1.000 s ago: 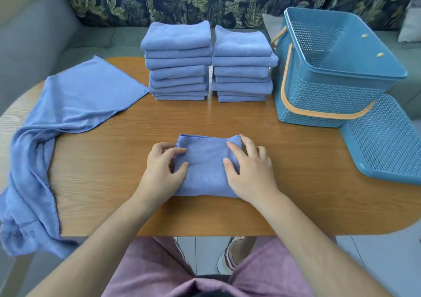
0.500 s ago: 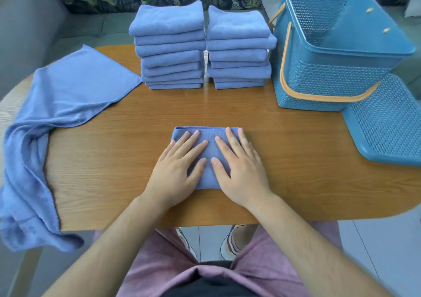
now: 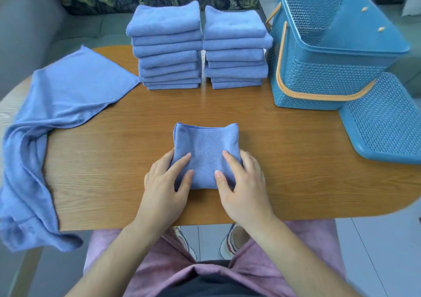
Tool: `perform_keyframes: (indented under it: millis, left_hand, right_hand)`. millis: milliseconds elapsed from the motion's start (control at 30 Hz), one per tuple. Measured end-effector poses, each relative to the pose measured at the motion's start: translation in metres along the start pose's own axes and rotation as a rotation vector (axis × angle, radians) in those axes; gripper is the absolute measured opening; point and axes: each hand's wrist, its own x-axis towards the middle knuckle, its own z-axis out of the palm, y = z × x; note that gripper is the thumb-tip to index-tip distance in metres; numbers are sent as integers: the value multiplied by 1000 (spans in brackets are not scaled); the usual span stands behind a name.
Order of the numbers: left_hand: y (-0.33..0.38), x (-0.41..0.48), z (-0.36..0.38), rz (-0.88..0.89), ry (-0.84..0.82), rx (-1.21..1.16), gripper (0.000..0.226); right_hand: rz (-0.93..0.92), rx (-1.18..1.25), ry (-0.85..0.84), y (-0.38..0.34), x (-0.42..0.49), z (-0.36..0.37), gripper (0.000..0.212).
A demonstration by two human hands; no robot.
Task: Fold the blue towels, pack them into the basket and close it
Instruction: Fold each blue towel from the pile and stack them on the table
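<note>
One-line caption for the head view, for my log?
Left hand and right hand grip a folded towel on the table; left stack, right stack, open basket and lid wait beyond.

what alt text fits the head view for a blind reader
Left hand and right hand grip a folded blue towel on a wooden table. Behind stand two stacks of folded towels; an open basket and its lid sit right, an unfolded towel left.

Matt cloth towels [image 3: 206,153], wood-grain table [image 3: 284,142], perforated plastic basket [image 3: 328,78]
</note>
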Motion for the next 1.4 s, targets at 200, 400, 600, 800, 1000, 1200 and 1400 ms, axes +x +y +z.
perform_keyframes:
  millis: [200,400,600,800,1000,1200,1400]
  left_hand:
    - [17,9,-13,33,3,-224,42]
    - [63,67,-56,109,64,-351,40]
    - [130,185,-118,234,143,-340,40]
    - [172,311,-136,247,128,-258,45]
    - [144,357,-85,144,-49,-40,47]
    - [135,349,-51,312,-8,465,49]
    - [138,341,-21,341,-250,581,86]
  right_hand:
    - [-6,242,-11,-8,7,-22,48]
    - [-80,220,25,-29,67,-84,52]
    - [-201,108,75,-65,185,-180,57]
    - [-136,77,77,-85,300,-225,57]
    - [-47,-129,-101,-50,346,-183,59]
    - [-34,-546,-70,-45,347,-154,44]
    - [-106,-607,-222,-54,338,-128,78]
